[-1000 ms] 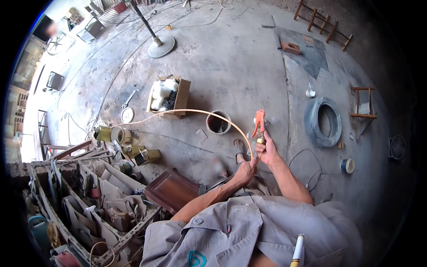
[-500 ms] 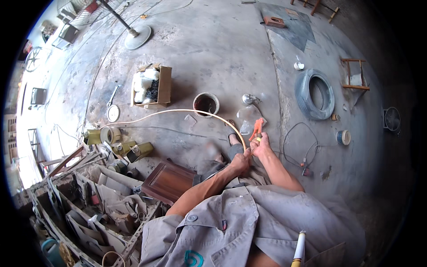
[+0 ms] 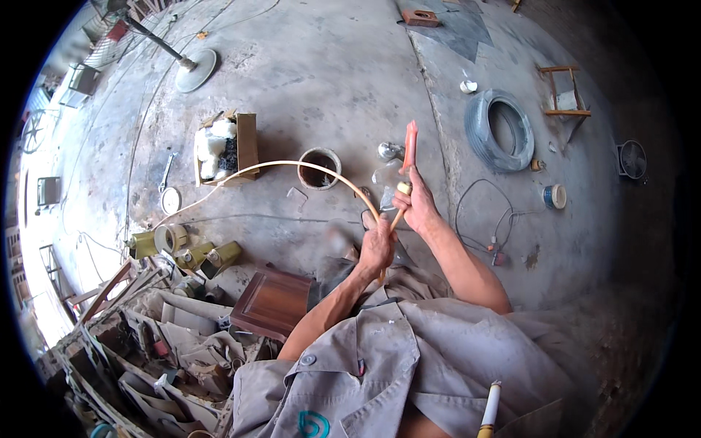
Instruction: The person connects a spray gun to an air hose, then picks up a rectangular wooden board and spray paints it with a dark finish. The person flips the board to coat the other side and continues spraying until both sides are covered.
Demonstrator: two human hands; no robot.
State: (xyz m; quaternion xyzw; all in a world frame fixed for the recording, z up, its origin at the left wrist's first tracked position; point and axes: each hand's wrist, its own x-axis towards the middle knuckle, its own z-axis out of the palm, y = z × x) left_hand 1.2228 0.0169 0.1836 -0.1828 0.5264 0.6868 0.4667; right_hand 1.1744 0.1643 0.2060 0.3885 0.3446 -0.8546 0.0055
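Note:
A long cream tube (image 3: 281, 163) arcs across from the left and runs into my left hand (image 3: 376, 250), whose fingers are wrapped round it. A short bit of it shows below that fist. Up and to the right, my right hand (image 3: 420, 206) is closed round an orange hand tool (image 3: 410, 146), its long end pointing away from me; its exact kind is not clear. A pale yellow stub (image 3: 404, 188) sticks out by the right fingers, and a cream length slants between the two hands. Whether it belongs to the same tube, I cannot tell.
Beyond my hands are a round pot (image 3: 319, 168), an open carton (image 3: 248, 142) and a coil of grey hose (image 3: 500, 131). A brown wooden panel (image 3: 270, 303) and a cluttered bin (image 3: 175, 350) lie left. A lit cigarette (image 3: 491, 409) shows at the bottom.
My right hand has risen away from me with the orange tool, which now points farther forward. My left hand has shifted left and slightly forward with the tube. The view has shifted too.

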